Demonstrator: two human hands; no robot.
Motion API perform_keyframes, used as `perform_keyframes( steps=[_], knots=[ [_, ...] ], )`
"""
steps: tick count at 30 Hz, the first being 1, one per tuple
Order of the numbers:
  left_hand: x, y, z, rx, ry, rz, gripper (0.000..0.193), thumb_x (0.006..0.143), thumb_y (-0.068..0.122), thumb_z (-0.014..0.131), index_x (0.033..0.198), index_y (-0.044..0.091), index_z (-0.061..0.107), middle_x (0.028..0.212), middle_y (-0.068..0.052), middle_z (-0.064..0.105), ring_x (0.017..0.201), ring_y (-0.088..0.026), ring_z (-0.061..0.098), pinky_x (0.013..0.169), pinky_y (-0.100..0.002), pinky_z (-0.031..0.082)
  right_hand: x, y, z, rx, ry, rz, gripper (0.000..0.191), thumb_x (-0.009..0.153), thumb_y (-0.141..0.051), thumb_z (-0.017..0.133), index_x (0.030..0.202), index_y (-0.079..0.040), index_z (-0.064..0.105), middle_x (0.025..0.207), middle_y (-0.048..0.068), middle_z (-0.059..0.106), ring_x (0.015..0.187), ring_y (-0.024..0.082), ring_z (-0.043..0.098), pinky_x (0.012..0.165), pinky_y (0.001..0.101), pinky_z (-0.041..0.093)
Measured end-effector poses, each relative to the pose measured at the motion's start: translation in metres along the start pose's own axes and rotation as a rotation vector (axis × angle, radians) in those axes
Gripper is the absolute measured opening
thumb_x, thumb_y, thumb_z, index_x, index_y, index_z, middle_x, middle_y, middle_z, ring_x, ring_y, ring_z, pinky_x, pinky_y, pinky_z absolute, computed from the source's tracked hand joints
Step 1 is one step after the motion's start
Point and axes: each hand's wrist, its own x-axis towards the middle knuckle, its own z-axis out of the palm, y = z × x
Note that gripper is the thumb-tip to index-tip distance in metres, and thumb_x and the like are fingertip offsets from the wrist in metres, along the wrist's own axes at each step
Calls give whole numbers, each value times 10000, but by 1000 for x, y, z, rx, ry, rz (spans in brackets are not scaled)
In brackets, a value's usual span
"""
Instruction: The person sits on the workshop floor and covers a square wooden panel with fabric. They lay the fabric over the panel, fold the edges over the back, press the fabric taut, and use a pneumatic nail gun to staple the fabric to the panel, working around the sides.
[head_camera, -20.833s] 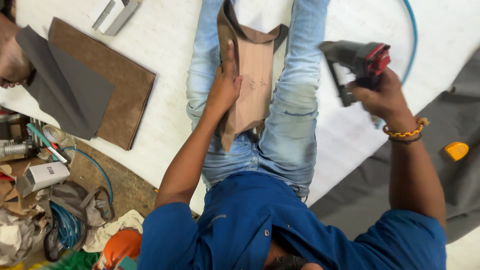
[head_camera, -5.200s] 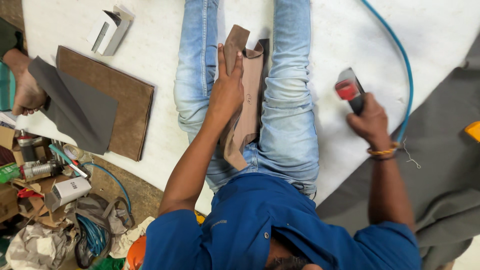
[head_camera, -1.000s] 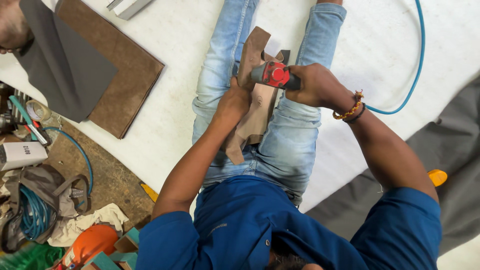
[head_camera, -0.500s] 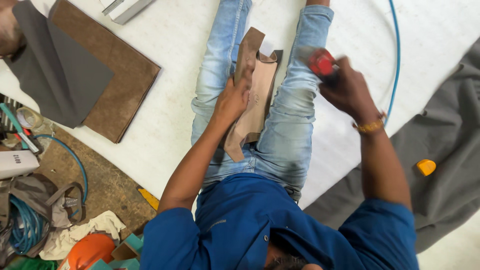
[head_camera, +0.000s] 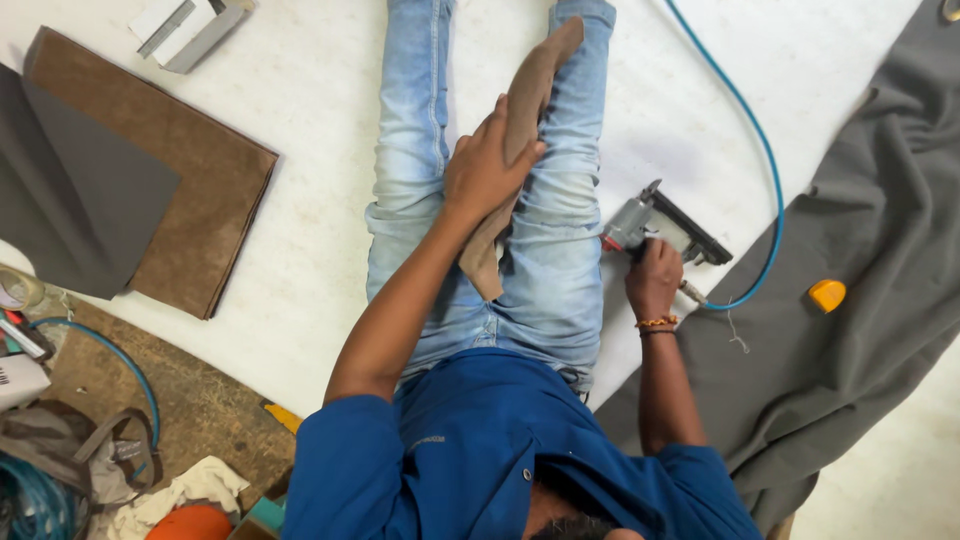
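I sit on a white sheet (head_camera: 310, 250) with my legs in pale blue jeans (head_camera: 560, 250) stretched out. My left hand (head_camera: 490, 170) grips a brown fabric-covered piece (head_camera: 530, 90) that lies along my lap between my thighs. My right hand (head_camera: 653, 280) rests on the sheet beside my right thigh and holds a grey and black pneumatic staple gun (head_camera: 660, 225). A blue air hose (head_camera: 750, 130) runs from the gun up to the top edge.
A brown board (head_camera: 190, 210) with a grey sheet (head_camera: 70, 200) over it lies at left. Grey cloth (head_camera: 860, 280) with a small orange object (head_camera: 827, 294) is at right. A metal bracket (head_camera: 190, 30) lies top left. Tools, rags and another blue hose (head_camera: 110, 350) crowd the lower left.
My right hand has carried the staple gun from above my lap down onto the sheet beside my right thigh. The brown piece now stands narrower under my left hand.
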Motion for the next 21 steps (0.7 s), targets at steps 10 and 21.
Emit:
perform_keyframes(
  steps=[10, 21],
  knots=[
    [-96, -99, 78, -631, -192, 96, 635, 1150, 346, 336, 1644, -19, 174, 1744, -192, 138, 1630, -302, 79, 1310, -379, 78, 90, -162, -24, 1598, -497, 768, 402, 1159, -403, 516, 1321, -44, 594, 1108, 24, 593, 956, 108, 572, 664, 284, 423],
    [-110, -79, 82, -536, -12, 92, 598, 1157, 349, 302, 1623, -25, 267, 1720, -200, 257, 1627, -337, 191, 1325, -404, 140, 64, -187, -34, 1353, -353, 756, 216, 1094, -264, 532, 1079, -62, 605, 926, -2, 616, 804, 82, 554, 657, 275, 466]
  ],
)
